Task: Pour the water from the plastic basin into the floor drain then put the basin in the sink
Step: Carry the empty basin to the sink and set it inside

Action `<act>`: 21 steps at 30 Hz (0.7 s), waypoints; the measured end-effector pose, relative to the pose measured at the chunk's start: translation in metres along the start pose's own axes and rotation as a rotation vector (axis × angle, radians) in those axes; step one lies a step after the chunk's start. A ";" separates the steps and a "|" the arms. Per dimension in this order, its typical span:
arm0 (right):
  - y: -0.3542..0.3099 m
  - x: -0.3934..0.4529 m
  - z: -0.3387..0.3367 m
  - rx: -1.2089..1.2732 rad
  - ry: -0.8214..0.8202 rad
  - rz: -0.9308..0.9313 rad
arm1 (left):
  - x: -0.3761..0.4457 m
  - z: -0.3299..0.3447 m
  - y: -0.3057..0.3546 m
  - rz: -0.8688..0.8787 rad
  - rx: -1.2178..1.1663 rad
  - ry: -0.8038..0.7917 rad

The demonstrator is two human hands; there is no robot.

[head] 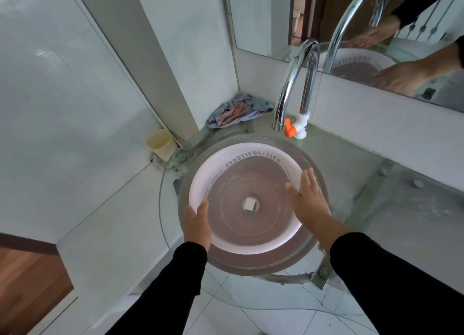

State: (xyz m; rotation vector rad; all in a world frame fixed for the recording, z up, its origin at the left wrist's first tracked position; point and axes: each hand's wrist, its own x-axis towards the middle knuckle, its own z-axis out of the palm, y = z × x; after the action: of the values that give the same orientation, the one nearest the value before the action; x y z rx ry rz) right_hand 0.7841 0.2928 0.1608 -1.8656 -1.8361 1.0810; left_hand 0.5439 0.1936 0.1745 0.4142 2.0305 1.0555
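Both hands rest open-palmed on opposite rims of the round plastic basin (pixel 247 204): left hand (pixel 197 224), right hand (pixel 310 200). Basin seemingly seated in glass sink (pixel 319 184).

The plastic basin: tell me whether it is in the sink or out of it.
In. The plastic basin sits upright inside the round glass sink, its rim ringed by the sink's wall, with both hands at its sides.

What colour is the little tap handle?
Orange, on a white valve body; the head view shows it clearly.
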 end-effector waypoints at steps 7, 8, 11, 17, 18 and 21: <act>-0.005 -0.006 -0.003 -0.007 -0.016 0.010 | -0.003 -0.002 0.005 -0.016 -0.008 -0.054; -0.006 -0.008 -0.004 -0.011 -0.032 0.001 | -0.006 -0.003 0.007 -0.008 0.003 -0.053; -0.007 -0.013 -0.005 0.000 -0.072 0.003 | -0.011 -0.002 0.006 0.013 -0.004 -0.060; -0.008 -0.025 -0.010 -0.020 -0.034 -0.015 | -0.019 -0.004 0.006 0.033 -0.017 0.003; -0.008 -0.026 -0.010 -0.021 -0.037 -0.014 | -0.020 -0.005 0.005 0.024 -0.016 0.005; -0.005 -0.030 -0.011 -0.043 -0.034 -0.024 | -0.023 -0.006 0.002 0.041 -0.014 -0.003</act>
State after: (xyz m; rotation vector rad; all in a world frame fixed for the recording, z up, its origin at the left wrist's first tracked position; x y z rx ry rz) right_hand 0.7908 0.2677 0.1804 -1.8553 -1.9099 1.0799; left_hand 0.5538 0.1776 0.1897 0.4512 2.0184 1.0924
